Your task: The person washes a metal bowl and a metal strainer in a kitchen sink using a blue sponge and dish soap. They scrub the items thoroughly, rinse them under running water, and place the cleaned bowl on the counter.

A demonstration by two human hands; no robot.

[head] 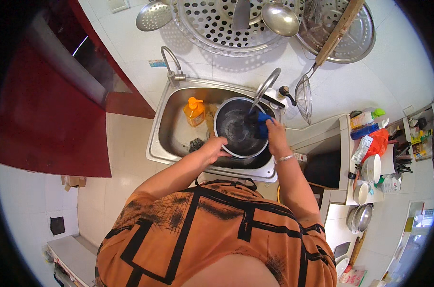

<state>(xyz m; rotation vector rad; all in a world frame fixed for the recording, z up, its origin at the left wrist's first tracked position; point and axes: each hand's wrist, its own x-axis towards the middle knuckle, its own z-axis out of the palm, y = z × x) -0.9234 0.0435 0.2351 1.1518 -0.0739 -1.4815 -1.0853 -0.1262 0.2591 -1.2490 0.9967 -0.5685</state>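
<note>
A round dark pot with a pale metal rim (235, 138) is held over the right part of a stainless steel sink (156, 143). My left hand (216, 149) grips its near-left rim, thumb on top and fingers beneath. In my right hand (275, 133) is a blue cloth (263, 125), held at the right inner wall of the pot. Water appears to run from the curved tap (269, 84) into the pot, where some wet, whitish liquid shows. Part of the cloth and the far-right rim are hidden by the tap and my fingers.
An orange pump bottle (194, 112) and a dark scouring pad (196, 144) lie in the sink's left part. A slim second tap (172, 66) rises at the back left. A wire skimmer (303, 98) hangs right of the sink. Bowls (372, 168) crowd the right counter.
</note>
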